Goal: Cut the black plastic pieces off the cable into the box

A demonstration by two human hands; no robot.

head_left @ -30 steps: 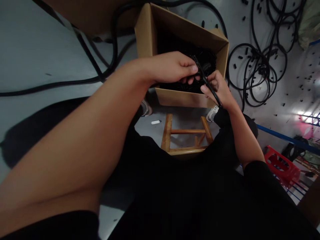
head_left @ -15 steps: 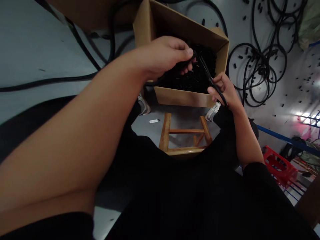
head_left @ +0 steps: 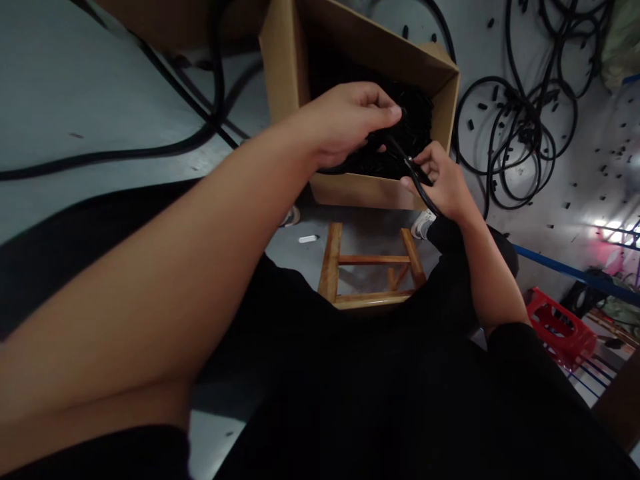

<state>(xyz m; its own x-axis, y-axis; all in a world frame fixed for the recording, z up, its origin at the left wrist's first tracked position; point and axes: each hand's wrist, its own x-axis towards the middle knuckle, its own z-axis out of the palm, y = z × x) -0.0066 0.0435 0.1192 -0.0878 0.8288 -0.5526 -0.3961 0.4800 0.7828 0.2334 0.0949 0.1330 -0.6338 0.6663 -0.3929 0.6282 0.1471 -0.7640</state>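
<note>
Over an open cardboard box (head_left: pixel 360 191) filled with small black pieces (head_left: pixel 417 110), my left hand (head_left: pixel 350 123) is closed, thumb against fingers. Something dark shows at its fingertips, too small to make out. At the box's near right corner, my right hand (head_left: pixel 443 180) is closed round scissors with black handles (head_left: pixel 424 195). The scissors point up and left, toward my left hand, and their tips are hard to tell from the dark contents behind. A black hose runs beneath my left hand near the box's front edge.
A wooden stool (head_left: pixel 330 263) stands between my legs. Coiled black hose (head_left: pixel 525 133) and scattered black pieces lie on the floor at right. A red plastic stool (head_left: pixel 563 330) is at lower right. More black hose (head_left: pixel 100 157) crosses the floor at left.
My left hand has moved slightly right and down. My right hand has shifted a little left with the scissors, so the hands are closer together. The hose at left has shifted.
</note>
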